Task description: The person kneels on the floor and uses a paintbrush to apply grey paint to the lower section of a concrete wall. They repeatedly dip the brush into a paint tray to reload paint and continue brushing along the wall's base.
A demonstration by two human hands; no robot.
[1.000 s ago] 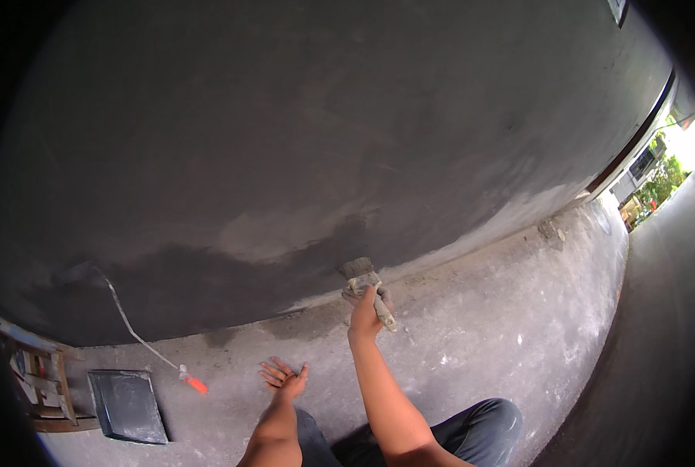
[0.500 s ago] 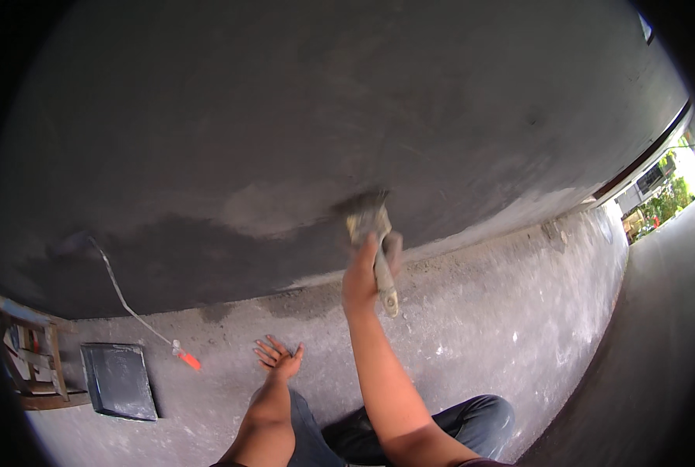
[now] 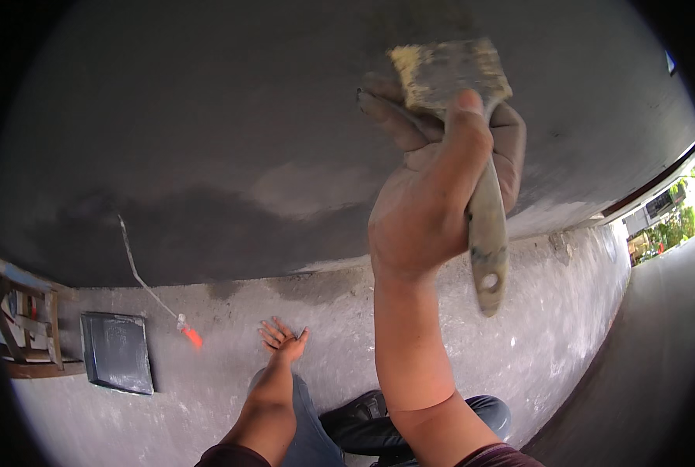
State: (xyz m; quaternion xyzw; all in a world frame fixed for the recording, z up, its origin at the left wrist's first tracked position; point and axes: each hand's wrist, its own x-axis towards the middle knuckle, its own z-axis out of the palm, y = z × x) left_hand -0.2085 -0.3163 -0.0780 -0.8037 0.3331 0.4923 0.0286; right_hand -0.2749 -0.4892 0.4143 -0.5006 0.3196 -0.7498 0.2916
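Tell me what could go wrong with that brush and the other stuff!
The right hand has grey-looking smears on its fingers, so the brush might slip and drop.

Also, the orange-handled tool juts out from the dark wall over the floor, so somebody could perhaps bump it.

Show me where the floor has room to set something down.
Floor right of the right forearm, up to the wall; a smaller patch between the black tray and left forearm, below the orange roller handle. Crowded: far left, tray beside wooden frame.
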